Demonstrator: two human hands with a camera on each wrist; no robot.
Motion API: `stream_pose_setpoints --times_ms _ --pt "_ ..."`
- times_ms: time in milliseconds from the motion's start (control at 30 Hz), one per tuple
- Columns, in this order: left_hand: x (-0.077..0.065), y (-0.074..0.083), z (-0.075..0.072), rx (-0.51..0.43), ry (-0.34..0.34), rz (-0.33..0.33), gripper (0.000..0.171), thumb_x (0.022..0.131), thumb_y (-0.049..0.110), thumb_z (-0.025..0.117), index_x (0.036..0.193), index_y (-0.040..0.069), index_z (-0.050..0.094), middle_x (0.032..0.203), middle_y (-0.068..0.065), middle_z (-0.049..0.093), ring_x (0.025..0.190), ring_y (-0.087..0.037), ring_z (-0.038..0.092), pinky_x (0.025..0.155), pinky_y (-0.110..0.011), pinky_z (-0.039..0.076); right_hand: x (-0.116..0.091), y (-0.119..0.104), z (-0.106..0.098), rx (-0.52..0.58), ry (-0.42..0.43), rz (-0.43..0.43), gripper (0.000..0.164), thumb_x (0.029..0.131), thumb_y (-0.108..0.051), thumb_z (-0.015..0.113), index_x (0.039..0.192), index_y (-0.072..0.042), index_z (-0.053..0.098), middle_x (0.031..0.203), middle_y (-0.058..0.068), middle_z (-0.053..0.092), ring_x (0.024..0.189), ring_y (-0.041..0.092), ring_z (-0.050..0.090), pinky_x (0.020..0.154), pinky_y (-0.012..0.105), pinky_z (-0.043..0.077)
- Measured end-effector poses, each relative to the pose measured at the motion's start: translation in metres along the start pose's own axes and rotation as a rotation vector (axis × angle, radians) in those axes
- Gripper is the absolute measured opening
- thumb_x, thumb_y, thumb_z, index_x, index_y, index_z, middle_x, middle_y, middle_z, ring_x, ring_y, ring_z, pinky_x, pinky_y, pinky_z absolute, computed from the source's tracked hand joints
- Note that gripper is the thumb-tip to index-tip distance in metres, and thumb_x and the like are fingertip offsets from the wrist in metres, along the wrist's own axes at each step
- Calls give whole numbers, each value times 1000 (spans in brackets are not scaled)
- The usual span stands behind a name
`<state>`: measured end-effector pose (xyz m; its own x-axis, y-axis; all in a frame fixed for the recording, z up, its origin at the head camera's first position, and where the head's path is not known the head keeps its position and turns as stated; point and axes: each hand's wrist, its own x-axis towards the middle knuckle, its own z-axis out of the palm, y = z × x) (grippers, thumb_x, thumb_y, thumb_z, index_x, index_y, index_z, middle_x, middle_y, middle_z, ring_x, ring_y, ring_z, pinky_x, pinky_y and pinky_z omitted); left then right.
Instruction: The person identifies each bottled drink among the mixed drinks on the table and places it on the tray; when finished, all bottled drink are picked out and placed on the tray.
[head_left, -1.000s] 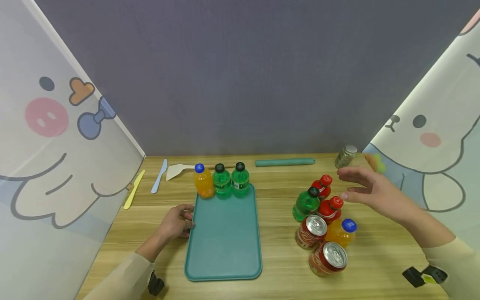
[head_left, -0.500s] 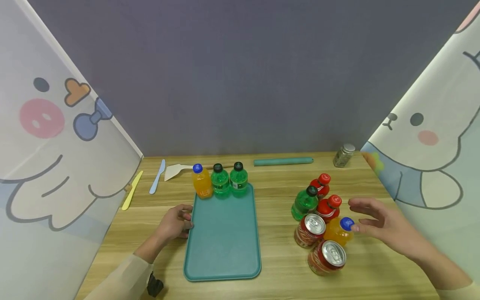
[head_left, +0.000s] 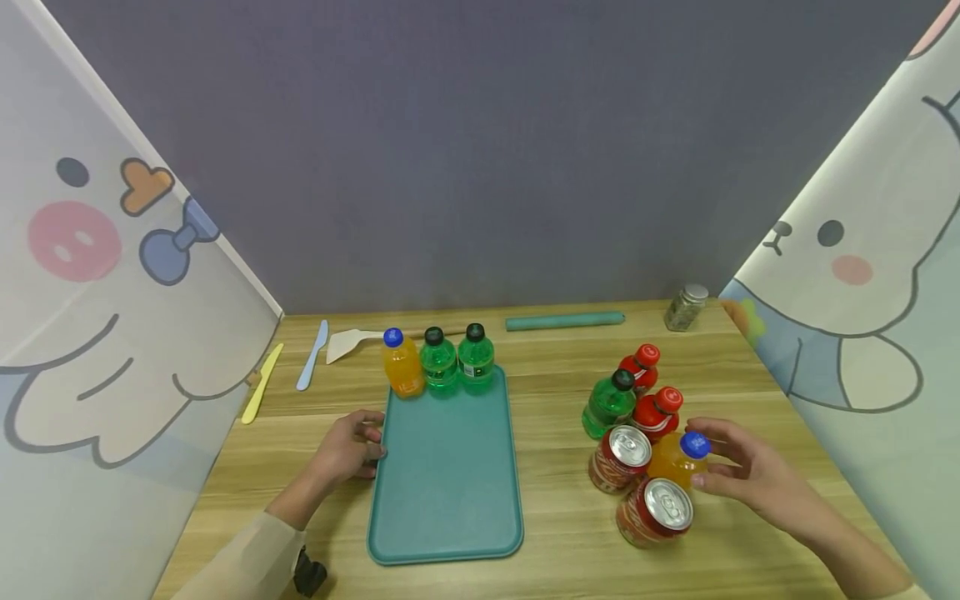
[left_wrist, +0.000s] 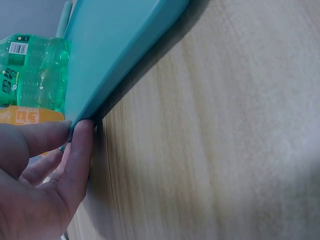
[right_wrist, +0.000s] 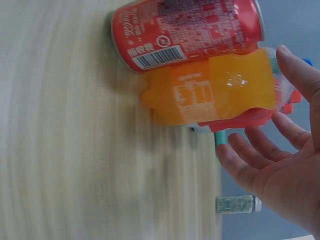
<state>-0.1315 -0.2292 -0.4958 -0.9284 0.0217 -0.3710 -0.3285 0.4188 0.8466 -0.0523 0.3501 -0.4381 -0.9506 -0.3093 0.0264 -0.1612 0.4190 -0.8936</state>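
Note:
My left hand (head_left: 351, 447) pinches the left edge of the teal tray (head_left: 446, 500) between thumb and fingers, as the left wrist view shows. At the tray's far end stand an orange soda bottle (head_left: 403, 367) with a blue cap and two green soda bottles (head_left: 438, 363). On the right, my right hand (head_left: 750, 471) is beside another orange soda bottle (right_wrist: 215, 90), thumb and fingers spread around its upper part without gripping it. Crowded against that bottle are two red-and-silver cola cans (head_left: 654, 515), two red-capped bottles (head_left: 657, 415) and a green bottle (head_left: 609, 406).
Along the back lie a teal rod (head_left: 564, 321) and a white spatula (head_left: 348, 342); a small spice jar (head_left: 686, 308) stands at back right. A blue knife (head_left: 312, 354) and a yellow knife (head_left: 262, 383) lie at left. Printed walls (head_left: 847, 275) border the wooden table.
My right hand has come down and toward me, from beside the red-capped bottles to the orange bottle. The left hand stays at the tray's edge. The view has shifted slightly.

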Motion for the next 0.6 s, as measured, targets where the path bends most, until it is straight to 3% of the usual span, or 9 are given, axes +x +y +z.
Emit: stream_pose_setpoints --times_ms 333,600 --pt "-3 2 0 15 -7 6 56 88 -12 68 141 -3 52 107 -19 58 80 -23 62 60 -40 62 -2 0 5 -28 10 93 57 96 -7 70 148 -1 45 132 -26 54 114 -12 55 81 25 60" --pt "-3 4 0 21 -13 15 57 88 -12 68 142 -4 51 107 -20 57 80 -23 63 61 -41 62 -3 4 9 -29 5 92 51 99 -9 67 146 -2 48 131 -28 56 115 -11 55 84 21 58"
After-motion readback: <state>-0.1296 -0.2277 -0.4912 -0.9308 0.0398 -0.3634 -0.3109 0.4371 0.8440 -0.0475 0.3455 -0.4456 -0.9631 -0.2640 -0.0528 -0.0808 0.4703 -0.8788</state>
